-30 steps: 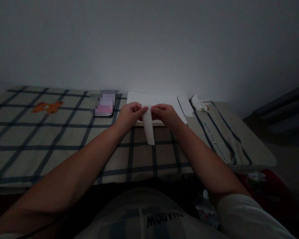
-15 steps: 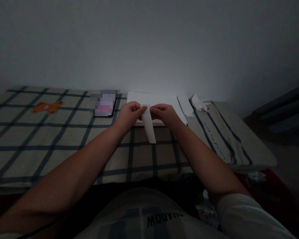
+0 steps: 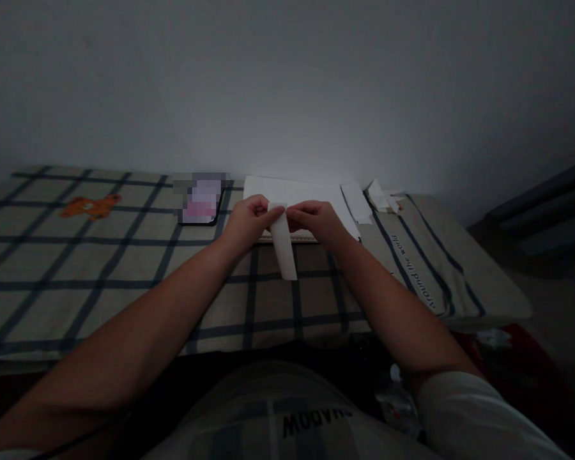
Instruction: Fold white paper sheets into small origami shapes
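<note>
A narrow white paper strip (image 3: 283,252) hangs down between my two hands, its lower end loose over the checked cloth. My left hand (image 3: 250,220) pinches the strip near its top, the thumb lying across it. On the strip's right edge, near the top, the thumb and fingertips of my right hand (image 3: 316,219) are closed together; the exact contact is small and dim. Behind both hands lies a white notebook or pad of paper (image 3: 299,190), partly covered by them.
A phone (image 3: 202,201) with a blurred screen lies left of the pad. Paper strips (image 3: 357,201) and crumpled paper scraps (image 3: 382,197) lie on the right. An orange bear patch (image 3: 91,206) marks the checked cloth (image 3: 124,262). A wall rises behind.
The paper strip has shifted slightly left and down, its lower end a little lower. My right fingertips have moved slightly left with it. The rest looks the same.
</note>
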Demonstrator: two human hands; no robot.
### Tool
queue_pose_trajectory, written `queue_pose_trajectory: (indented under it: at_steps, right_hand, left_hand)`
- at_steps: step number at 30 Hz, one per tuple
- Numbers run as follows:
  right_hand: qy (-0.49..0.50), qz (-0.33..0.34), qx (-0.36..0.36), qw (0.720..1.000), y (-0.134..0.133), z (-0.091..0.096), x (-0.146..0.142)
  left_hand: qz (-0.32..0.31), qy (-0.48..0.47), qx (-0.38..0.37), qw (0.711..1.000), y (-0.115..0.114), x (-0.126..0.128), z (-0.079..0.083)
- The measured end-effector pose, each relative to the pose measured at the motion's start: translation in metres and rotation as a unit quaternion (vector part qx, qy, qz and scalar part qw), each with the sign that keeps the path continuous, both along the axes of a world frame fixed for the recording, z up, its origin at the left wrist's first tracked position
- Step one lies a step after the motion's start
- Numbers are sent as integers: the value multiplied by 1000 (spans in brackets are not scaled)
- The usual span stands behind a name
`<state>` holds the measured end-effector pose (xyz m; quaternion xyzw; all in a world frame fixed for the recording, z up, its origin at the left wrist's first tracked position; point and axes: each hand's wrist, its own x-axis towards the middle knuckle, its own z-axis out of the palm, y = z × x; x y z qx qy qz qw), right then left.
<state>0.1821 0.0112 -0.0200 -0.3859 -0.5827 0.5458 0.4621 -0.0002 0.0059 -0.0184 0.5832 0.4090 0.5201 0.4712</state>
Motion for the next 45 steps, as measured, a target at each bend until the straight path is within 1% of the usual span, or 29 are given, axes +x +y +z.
queue_pose_trajectory:
  at_steps: [5,12,17,25,32,36,41,45]
  right_hand:
    - [-6,-5,9,1000,-2,1,0]
    - [-8,-6,8,1000,-2,2,-1]
    - [4,10,6,1000,4,-4,0]
    - [28,40,-23,999,6,-7,0]
    - [60,57,-58,995,3,-2,-1]
    - [83,71,-77,991,-1,3,-3]
    - [94,65,-67,991,0,2,-3]
    - [97,66,-59,991,2,-1,-3]
  left_hand:
    - [-1,-1,-6,1000,1,-1,-2]
    - [-5,6,-11,1000,1,-1,2]
    - [7,5,0,1000,2,-1,1]
    - [-1,-14,1,1000,2,-1,2]
    - [-20,-37,-32,999,1,2,3]
    - [-32,-70,-83,994,-1,3,5]
    - [-60,-106,-122,985,-4,5,8]
    - [-85,-134,-133,978,-3,5,6]
